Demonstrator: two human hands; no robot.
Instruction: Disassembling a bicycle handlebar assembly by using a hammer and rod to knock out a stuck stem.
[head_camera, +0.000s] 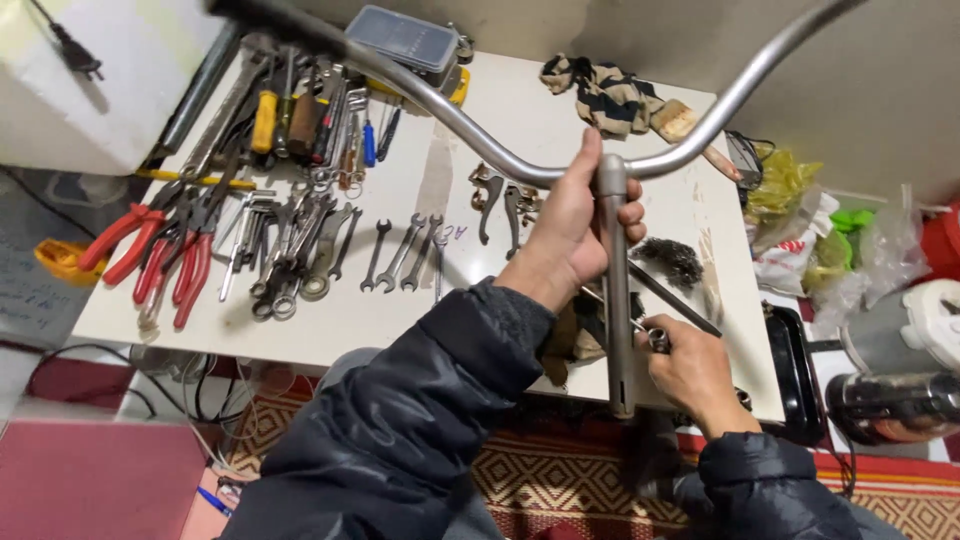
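A grey metal bicycle handlebar (470, 125) with its vertical stem (617, 300) hangs over a white table (390, 310). My left hand (570, 230) is closed around the top of the stem, just under the bar's middle. My right hand (690, 370) is lower and to the right of the stem, pinching a small silver bolt-like part (658, 340) on a thin rod close to the stem's lower half. Both arms wear dark padded sleeves.
The table's left half holds red-handled pliers (140, 250), several wrenches (400, 255), screwdrivers (300, 120) and a clear plastic box (402, 38). A striped cloth (600, 95) lies at the back. Plastic bags (800, 230) and a black pan (795, 370) sit at right; a patterned rug (560, 480) lies below.
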